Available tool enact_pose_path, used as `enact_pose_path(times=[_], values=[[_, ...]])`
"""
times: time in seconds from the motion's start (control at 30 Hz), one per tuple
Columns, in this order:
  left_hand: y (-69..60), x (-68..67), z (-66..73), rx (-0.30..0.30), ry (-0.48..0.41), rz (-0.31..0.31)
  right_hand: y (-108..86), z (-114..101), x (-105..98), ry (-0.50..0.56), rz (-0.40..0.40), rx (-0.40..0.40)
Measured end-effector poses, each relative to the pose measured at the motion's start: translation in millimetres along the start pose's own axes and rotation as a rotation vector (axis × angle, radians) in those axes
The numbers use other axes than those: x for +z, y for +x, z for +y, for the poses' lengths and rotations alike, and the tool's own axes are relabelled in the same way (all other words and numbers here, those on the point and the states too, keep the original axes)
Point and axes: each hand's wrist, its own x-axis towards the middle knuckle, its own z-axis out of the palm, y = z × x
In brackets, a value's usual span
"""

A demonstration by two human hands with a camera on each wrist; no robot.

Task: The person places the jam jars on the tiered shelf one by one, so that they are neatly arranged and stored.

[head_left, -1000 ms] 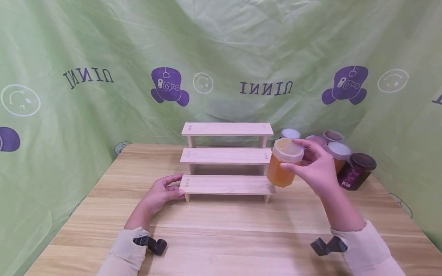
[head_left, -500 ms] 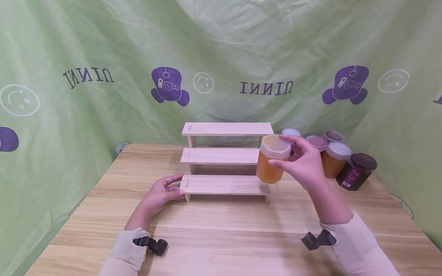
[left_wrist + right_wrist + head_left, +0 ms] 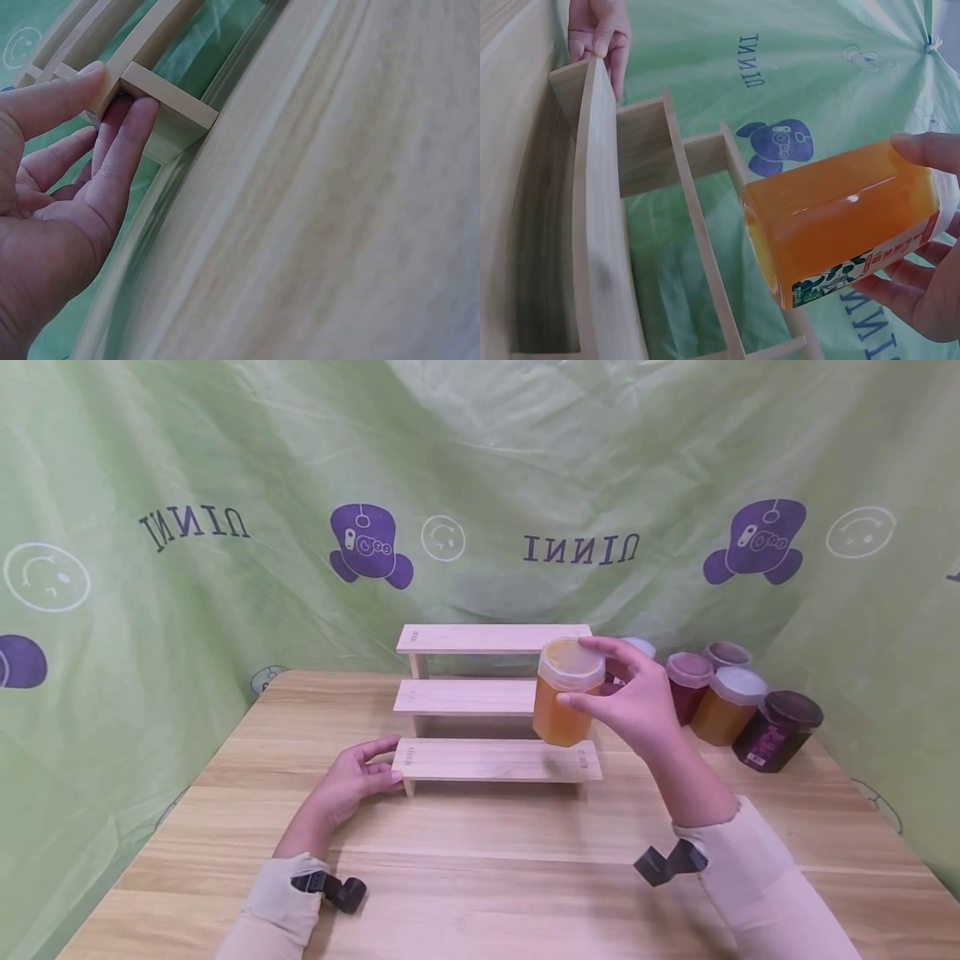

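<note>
My right hand [image 3: 637, 706] grips a jar of amber, honey-like contents [image 3: 564, 714] near its pale lid, thumb on one side and fingers on the other. The jar hangs above the right part of a three-step wooden display rack [image 3: 495, 760]. In the right wrist view the jar [image 3: 847, 217] shows a printed label along its lower side. At the left end of the lowest step, my left hand [image 3: 352, 781] pinches the board. The left wrist view shows that hand [image 3: 82, 165] with thumb on the board [image 3: 154, 34] and fingertips against its underside.
Right of the rack, several lidded jars stand on the wooden table [image 3: 480, 877]: a dark one [image 3: 777, 731], an amber one [image 3: 727, 706] and a reddish one [image 3: 686, 689] among them. A green printed curtain [image 3: 480, 468] hangs behind and at both sides.
My right hand has carried the amber jar leftward and slightly up, from beside the rack to over its right part. My left hand stays at the lowest step's end.
</note>
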Motion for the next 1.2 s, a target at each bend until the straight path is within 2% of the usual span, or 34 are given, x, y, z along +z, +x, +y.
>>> enact_pose_path(times=[0.13,0.4,0.77,1.2], values=[[0.3,0.2,0.3,0.000,-0.006,0.002,5.0,-6,5,-0.004,-0.010,-0.013],[1.7,-0.1,1.3,0.011,0.015,0.005,16.4,-15,16,0.090,-0.037,-0.009],[1.7,-0.5,2.5,0.000,-0.002,-0.001,34.3,-28,29,0.117,-0.029,0.028],[0.0,-0.6,0.0,0.002,0.005,0.000,56.5,-40,50,0.104,-0.033,0.013]])
